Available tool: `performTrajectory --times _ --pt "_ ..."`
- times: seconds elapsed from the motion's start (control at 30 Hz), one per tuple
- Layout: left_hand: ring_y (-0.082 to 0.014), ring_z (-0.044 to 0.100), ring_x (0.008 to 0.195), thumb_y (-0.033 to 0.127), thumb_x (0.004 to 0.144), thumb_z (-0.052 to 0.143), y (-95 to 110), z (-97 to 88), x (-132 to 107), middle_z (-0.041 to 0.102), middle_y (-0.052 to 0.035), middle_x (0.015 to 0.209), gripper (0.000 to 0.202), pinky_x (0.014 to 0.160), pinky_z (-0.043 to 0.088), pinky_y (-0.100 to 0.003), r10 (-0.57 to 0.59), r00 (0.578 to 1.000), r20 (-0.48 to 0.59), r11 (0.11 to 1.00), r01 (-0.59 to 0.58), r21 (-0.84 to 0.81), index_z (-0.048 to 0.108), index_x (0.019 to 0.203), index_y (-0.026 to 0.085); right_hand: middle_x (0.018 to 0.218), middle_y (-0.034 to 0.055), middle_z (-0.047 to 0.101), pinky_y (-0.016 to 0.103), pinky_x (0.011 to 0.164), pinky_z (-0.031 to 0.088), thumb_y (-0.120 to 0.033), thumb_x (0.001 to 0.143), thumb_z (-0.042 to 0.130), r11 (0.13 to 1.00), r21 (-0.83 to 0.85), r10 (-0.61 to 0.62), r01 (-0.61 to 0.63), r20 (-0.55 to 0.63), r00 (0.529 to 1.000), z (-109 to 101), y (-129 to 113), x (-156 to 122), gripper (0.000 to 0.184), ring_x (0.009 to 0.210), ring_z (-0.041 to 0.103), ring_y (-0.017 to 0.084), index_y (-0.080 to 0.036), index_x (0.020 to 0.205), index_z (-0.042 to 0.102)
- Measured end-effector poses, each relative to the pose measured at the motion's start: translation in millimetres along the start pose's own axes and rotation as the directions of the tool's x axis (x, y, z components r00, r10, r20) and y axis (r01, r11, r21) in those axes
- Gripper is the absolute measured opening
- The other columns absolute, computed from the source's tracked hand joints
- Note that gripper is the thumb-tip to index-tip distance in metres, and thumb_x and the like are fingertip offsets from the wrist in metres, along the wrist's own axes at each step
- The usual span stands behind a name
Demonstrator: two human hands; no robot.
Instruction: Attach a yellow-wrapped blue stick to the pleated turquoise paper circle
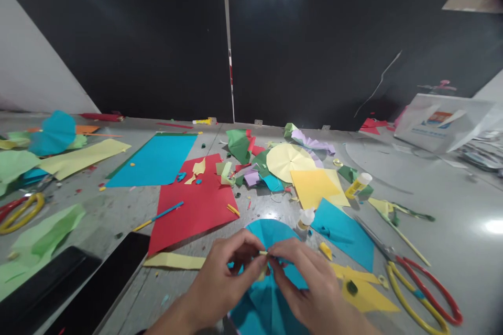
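Observation:
My left hand (236,267) and my right hand (302,272) meet over a folded blue paper round (271,306) at the bottom centre. Between their fingertips is a small strip of pale yellow paper (263,253), pinched from both sides. Fingers cover most of the strip. A long pale yellow paper strip (176,260) runs out beside my left hand over the table. To the right of my right hand lie yellow paper scraps (369,293) and scissors (416,282) with red and yellow handles. A small white-capped bottle (305,219) stands just beyond the blue round.
Beyond my hands lie a red sheet (192,209), a blue sheet (157,159) and a pleated cream paper circle (291,161). A glue stick (358,186) is at the right. Two black phone-like slabs (106,282) lie at left, near more scissors (23,214). Dark panels (157,36) stand behind.

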State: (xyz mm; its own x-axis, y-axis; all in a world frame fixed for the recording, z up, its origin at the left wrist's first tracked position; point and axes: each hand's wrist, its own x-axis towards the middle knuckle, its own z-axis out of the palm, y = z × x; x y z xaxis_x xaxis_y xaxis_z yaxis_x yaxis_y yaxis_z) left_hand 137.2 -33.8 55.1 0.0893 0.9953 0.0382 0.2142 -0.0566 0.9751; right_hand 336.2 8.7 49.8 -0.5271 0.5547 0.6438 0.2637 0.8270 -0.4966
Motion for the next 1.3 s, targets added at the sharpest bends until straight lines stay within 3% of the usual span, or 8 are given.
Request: performTrajectory --times 0.2,0.43,0.53,0.7,1.0,1.13,1.3 --pt "-0.0079 0.041 0.047 0.046 0.094 0.07 -4 3.1 4 0.05 0.0067 0.059 0.029 0.045 0.033 -0.019 -0.112 0.993 0.023 0.992 0.113 -0.059 0.07 0.089 0.017 0.099 0.0083 0.077 0.032 0.076 0.061 -0.014 0.11 0.049 0.988 -0.116 -0.097 0.1 0.03 0.995 -3 1 -1 0.018 0.086 0.074 0.021 -0.02 0.117 0.064" --pt "-0.0068 0.036 0.04 0.056 0.093 0.07 -9 5.8 6 0.047 0.0076 0.056 0.04 0.039 0.027 -0.019 -0.171 0.981 0.096 0.969 0.185 -0.161 0.07 0.093 0.016 0.096 0.0088 0.075 0.033 0.069 0.062 -0.013 0.109 0.048 0.979 -0.175 -0.099 0.103 0.031 0.995 -3 5 -5 0.021 0.081 0.072 0.022 -0.019 0.114 0.067" --pt "-0.0089 0.043 0.047 0.052 0.093 0.07 -8 5.6 4 0.053 0.0051 0.058 0.035 0.044 0.033 -0.019 -0.12 0.991 0.051 0.987 0.125 -0.097 0.073 0.089 0.017 0.096 0.0087 0.075 0.032 0.069 0.064 -0.013 0.108 0.051 0.98 -0.179 -0.084 0.084 0.009 0.996 -1 5 -7 0.017 0.083 0.074 0.021 -0.019 0.114 0.067" --pt "-0.0155 0.059 0.068 0.039 0.096 0.068 -3 3.7 2 0.07 -0.0025 0.073 0.025 0.062 0.044 -0.022 0.037 0.999 -0.033 0.982 -0.03 0.185 0.079 0.089 0.019 0.105 0.0109 0.079 0.035 0.074 0.067 -0.017 0.108 0.053 0.977 -0.198 -0.076 0.074 -0.001 0.997 -2 4 -7 0.019 0.091 0.078 0.023 -0.019 0.122 0.066" --pt "-0.0139 0.051 0.064 0.04 0.094 0.069 0 5.9 2 0.063 -0.0004 0.069 0.027 0.057 0.04 -0.022 -0.061 0.998 0.017 0.998 0.061 -0.007 0.078 0.086 0.016 0.1 0.0101 0.076 0.033 0.074 0.065 -0.016 0.109 0.052 0.983 -0.166 -0.076 0.076 0.005 0.997 -1 10 -13 0.016 0.089 0.077 0.023 -0.018 0.116 0.066" --pt "-0.0129 0.048 0.06 0.037 0.094 0.067 2 4.8 1 0.059 0.0005 0.064 0.026 0.055 0.036 -0.022 -0.021 1.0 0.004 0.998 0.021 0.061 0.078 0.085 0.016 0.097 0.0084 0.073 0.032 0.073 0.064 -0.015 0.108 0.053 0.992 -0.112 -0.054 0.055 0.015 0.998 -1 8 -13 0.014 0.086 0.074 0.021 -0.019 0.115 0.064" --pt "-0.0149 0.057 0.062 0.038 0.093 0.069 3 3.2 -2 0.07 -0.0035 0.07 0.024 0.058 0.04 -0.024 0.076 0.997 -0.003 0.981 -0.074 0.177 0.081 0.089 0.017 0.095 0.0061 0.07 0.03 0.073 0.062 -0.012 0.107 0.054 0.998 -0.037 -0.047 0.048 0.009 0.999 -1 7 -13 0.013 0.085 0.071 0.019 -0.021 0.111 0.062"
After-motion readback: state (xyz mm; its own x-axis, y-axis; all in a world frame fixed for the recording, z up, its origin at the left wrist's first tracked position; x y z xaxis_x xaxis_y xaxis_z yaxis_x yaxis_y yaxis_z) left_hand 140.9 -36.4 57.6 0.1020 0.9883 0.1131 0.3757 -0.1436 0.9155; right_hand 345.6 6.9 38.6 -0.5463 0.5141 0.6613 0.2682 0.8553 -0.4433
